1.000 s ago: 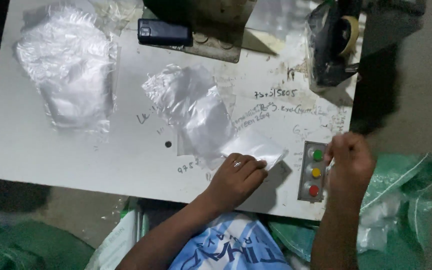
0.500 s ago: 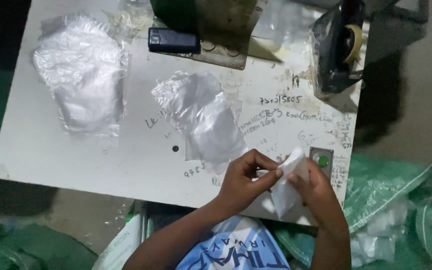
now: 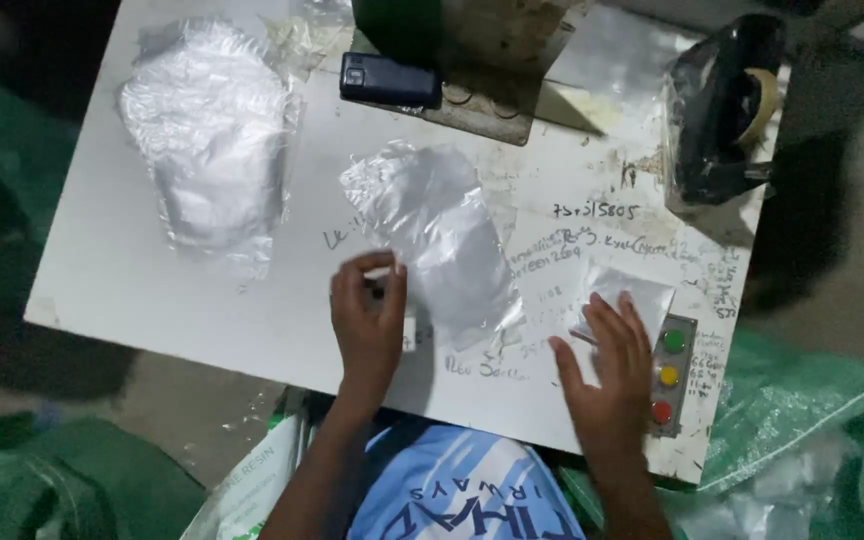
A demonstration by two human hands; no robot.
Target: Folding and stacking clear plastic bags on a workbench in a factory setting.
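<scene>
Two hands: left hand (image 3: 367, 320) perhaps pinching something; right hand (image 3: 607, 370) flat on small bag (image 3: 624, 297).

White table (image 3: 202, 300), clear bags (image 3: 212, 130), green-yellow-red button panel (image 3: 667, 375).

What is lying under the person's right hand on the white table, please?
The right hand presses a small clear plastic bag flat on the white table. Its upper corner shows; the rest is covered by the palm.
</scene>
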